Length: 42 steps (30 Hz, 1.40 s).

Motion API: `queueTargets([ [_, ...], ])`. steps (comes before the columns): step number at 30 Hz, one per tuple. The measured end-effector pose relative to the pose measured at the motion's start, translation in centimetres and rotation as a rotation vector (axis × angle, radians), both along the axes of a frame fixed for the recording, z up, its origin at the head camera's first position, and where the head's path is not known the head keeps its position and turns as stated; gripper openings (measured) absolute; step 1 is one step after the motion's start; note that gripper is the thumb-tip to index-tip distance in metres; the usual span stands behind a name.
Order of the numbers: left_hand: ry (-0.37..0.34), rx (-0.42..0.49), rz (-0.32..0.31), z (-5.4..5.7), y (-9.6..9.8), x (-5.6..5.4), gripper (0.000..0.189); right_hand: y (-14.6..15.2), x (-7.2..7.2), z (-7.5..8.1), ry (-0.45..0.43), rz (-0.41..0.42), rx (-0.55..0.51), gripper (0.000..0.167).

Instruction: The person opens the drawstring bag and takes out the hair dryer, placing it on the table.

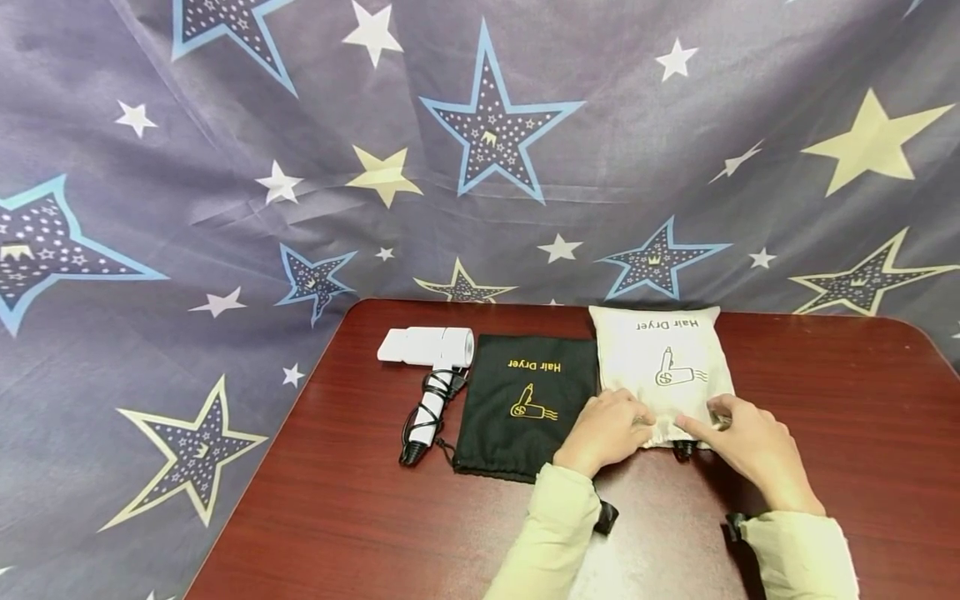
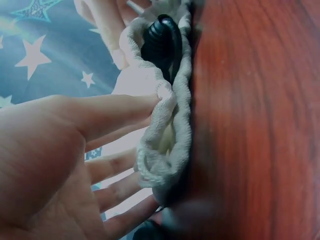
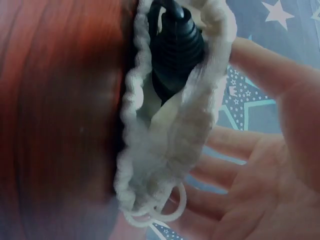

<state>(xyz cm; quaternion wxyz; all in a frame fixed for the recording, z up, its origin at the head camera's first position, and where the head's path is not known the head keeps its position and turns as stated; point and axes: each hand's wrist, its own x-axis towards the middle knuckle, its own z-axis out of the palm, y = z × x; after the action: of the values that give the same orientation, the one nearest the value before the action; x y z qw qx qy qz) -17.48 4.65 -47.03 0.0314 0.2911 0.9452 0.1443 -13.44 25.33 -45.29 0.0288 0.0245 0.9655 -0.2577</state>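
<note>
A cream drawstring pouch (image 1: 637,350) printed "Hair Dryer" lies on the table, its gathered mouth towards me. From that mouth pokes the black ribbed end (image 1: 683,449) of a handle, with cord beside it; the rest is hidden inside. My left hand (image 1: 613,427) touches the pouch's left side near the mouth, its thumb (image 2: 125,112) against the upper rim and the other fingers extended. At the right side, my right hand (image 1: 757,446) rests its thumb (image 3: 252,57) on the rim, fingers spread loosely. White drawstring loops (image 3: 172,207) hang at the mouth's corner.
A black "Hair Dryer" pouch (image 1: 491,417) lies flat left of the cream one. Beyond it is a white hair dryer (image 1: 431,346) with black cord wrapped round its handle. The red-brown wooden table (image 1: 337,500) meets a star-patterned cloth (image 1: 600,167) at the back.
</note>
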Motion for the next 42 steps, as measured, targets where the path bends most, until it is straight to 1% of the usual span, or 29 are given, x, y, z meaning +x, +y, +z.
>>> queueTargets([
  [4, 0.019, -0.020, 0.020, 0.0, 0.3, 0.3, 0.021, -0.1, 0.0, 0.0, 0.009, 0.015, 0.000, 0.074],
  [7, 0.019, -0.039, 0.020, 0.0, 0.6, 0.4, 0.023, 0.1, -0.1, 0.1, 0.014, 0.027, -0.016, 0.070],
  [16, 0.001, -0.089, -0.010, 0.2, 1.4, 1.1, 0.026, 1.6, -0.1, 0.0, -0.032, 0.077, -0.078, 0.066],
  [21, -0.005, -0.086, -0.026, 0.4, 1.5, 1.4, 0.025, 2.1, -0.1, -0.2, -0.015, 0.107, -0.078, 0.063],
  [28, -0.007, -0.092, -0.054, 0.6, 1.4, 1.3, 0.024, 2.5, -0.2, -0.5, 0.005, 0.123, -0.072, 0.061],
  [37, -0.007, -0.078, -0.082, 0.9, 1.6, 1.3, 0.023, 3.3, -0.4, -0.7, 0.029, 0.140, -0.059, 0.060],
  [40, -0.035, -0.030, -0.074, 1.1, 1.5, 1.2, 0.021, 3.5, -0.5, -0.9, 0.028, 0.144, -0.056, 0.059],
  [42, -0.044, 0.018, -0.052, 1.3, 1.1, 0.9, 0.019, 3.5, -0.5, -1.0, 0.027, 0.145, -0.055, 0.059],
])
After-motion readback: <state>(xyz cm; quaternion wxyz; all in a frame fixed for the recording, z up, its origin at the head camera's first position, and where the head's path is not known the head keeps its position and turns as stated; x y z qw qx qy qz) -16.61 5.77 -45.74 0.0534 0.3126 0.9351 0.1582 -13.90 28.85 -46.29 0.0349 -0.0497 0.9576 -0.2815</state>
